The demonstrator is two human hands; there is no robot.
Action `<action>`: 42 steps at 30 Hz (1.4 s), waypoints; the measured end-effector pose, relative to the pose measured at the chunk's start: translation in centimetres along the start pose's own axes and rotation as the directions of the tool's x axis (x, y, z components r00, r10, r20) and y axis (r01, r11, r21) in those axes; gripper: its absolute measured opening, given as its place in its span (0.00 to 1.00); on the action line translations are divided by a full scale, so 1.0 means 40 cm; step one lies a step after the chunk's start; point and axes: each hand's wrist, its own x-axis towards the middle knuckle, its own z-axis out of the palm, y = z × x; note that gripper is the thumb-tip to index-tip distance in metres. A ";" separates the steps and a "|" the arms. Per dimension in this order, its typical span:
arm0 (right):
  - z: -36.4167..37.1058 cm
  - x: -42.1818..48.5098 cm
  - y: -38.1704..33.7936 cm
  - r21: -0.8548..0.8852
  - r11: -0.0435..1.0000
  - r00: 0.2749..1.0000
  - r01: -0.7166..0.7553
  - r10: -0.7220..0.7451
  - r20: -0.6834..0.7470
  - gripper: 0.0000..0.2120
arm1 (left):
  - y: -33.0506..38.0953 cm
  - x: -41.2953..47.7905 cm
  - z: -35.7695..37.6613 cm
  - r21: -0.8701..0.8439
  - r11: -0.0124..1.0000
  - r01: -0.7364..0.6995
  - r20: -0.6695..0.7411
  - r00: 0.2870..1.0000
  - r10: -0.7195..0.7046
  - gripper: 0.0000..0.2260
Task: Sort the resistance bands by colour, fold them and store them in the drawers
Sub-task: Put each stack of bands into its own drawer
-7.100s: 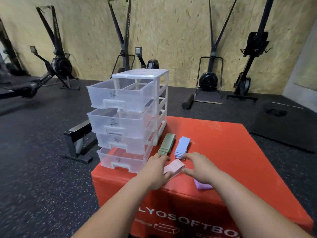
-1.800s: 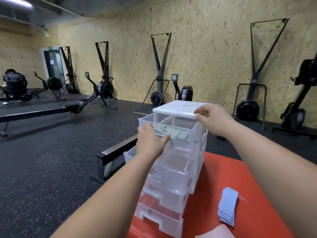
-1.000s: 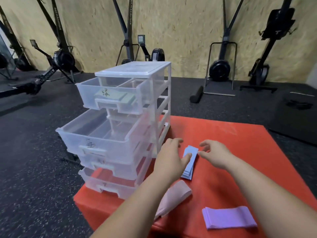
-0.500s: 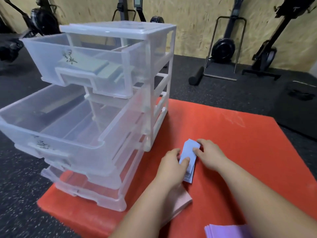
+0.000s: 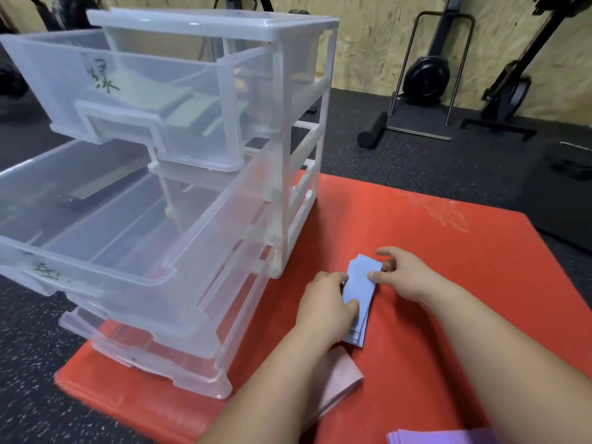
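Observation:
A stack of folded blue bands (image 5: 360, 286) lies on the red box (image 5: 448, 251), right of the clear drawer unit (image 5: 298, 149). My left hand (image 5: 326, 307) grips the stack's left edge with curled fingers. My right hand (image 5: 403, 274) pinches its far right corner. Folded green bands (image 5: 182, 107) lie in the pulled-out top drawer (image 5: 134, 91). The second drawer (image 5: 105, 232) stands wide open and holds nothing. A folded pink band (image 5: 339, 386) lies under my left forearm. Folded purple bands (image 5: 442, 437) show at the bottom edge.
The drawer unit fills the left half of the red box, its open drawers overhanging the box's left edge. Black rubber floor surrounds the box. Exercise machines (image 5: 426, 72) and a black foam roller (image 5: 371, 133) stand against the chipboard wall behind.
Both hands have closed tighter on the blue stack, which was flat and untouched a second ago. The camera has moved nearer and lower. The green bands went into the top drawer earlier.

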 end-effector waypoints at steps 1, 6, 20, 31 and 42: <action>0.005 0.004 0.000 -0.028 0.999 1.000 -0.024 0.024 0.011 0.16 | 0.000 -0.001 -0.002 -0.001 1.000 0.003 0.002 1.000 -0.003 0.26; 0.013 -0.016 -0.021 -0.060 0.996 0.998 -0.066 0.067 0.016 0.12 | -0.006 -0.005 -0.016 -0.038 0.999 0.025 0.031 0.999 -0.023 0.25; -0.056 -0.338 -0.229 0.522 0.756 0.918 0.394 -0.291 -0.270 0.16 | 0.133 -0.159 -0.199 -0.264 0.902 -0.343 -0.257 0.926 0.277 0.12; -0.039 -0.630 -0.420 0.794 0.534 0.913 0.292 -0.404 -0.064 0.19 | 0.290 -0.431 -0.426 -0.283 0.855 -0.434 -0.468 0.841 0.272 0.09; 0.003 -0.658 -0.699 0.519 0.673 0.789 0.527 -0.615 -0.003 0.12 | 0.199 -0.543 -0.662 -0.204 0.846 -0.493 -0.714 0.666 0.216 0.10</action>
